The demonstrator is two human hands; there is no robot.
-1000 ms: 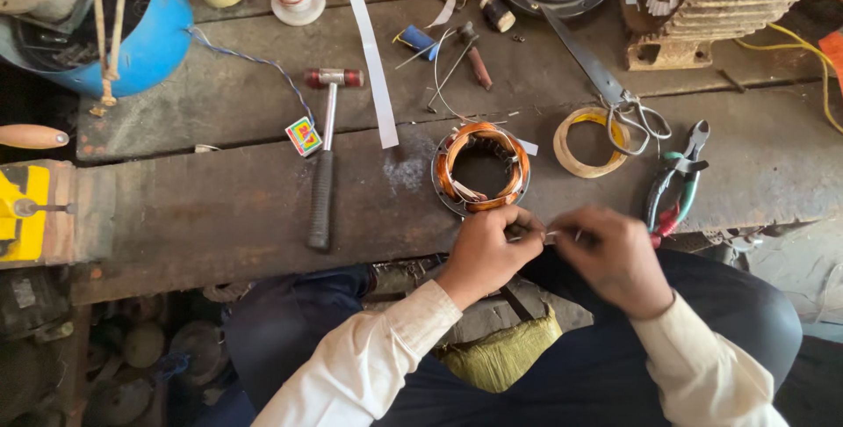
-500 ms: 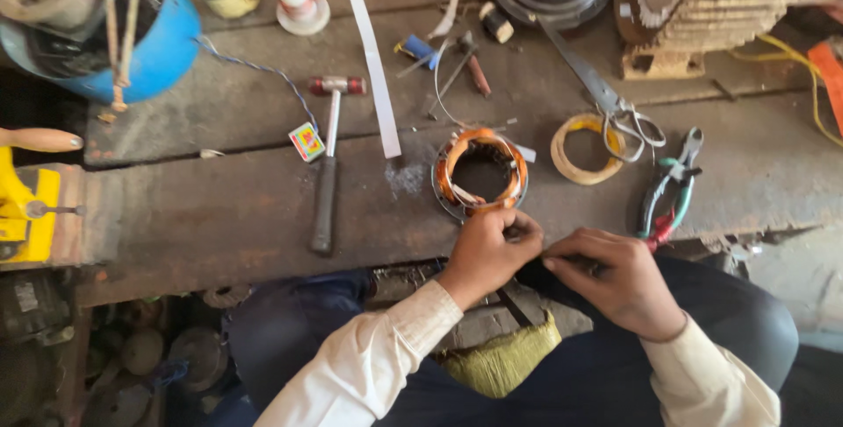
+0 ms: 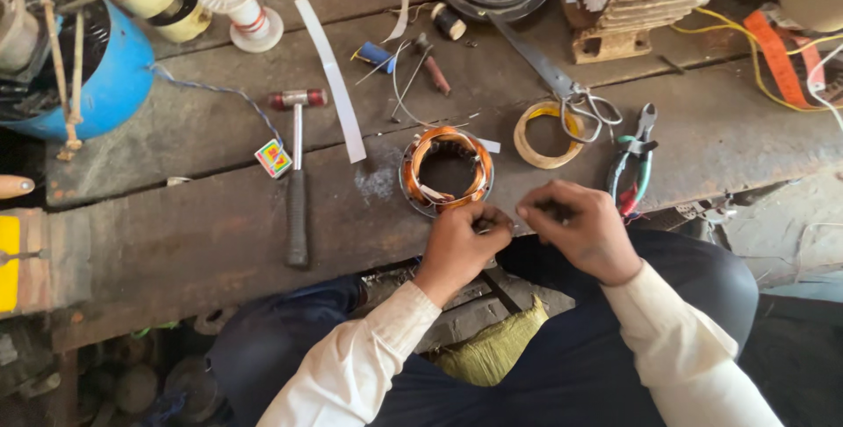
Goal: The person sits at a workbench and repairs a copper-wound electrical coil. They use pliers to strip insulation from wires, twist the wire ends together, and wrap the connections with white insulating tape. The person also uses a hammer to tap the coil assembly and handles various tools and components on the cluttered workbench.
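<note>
— Where's the copper-wound stator lying?
— On the wooden bench, its near rim touching the left hand. Scissors and a tape ring are sitting just right of the stator, a hammer well to its left.
— And the fingers?
— Left fingers are curling shut, pinching something too small to make out. The right hand is hovering beside the stator's right edge, fingers pinching closed likewise.
</note>
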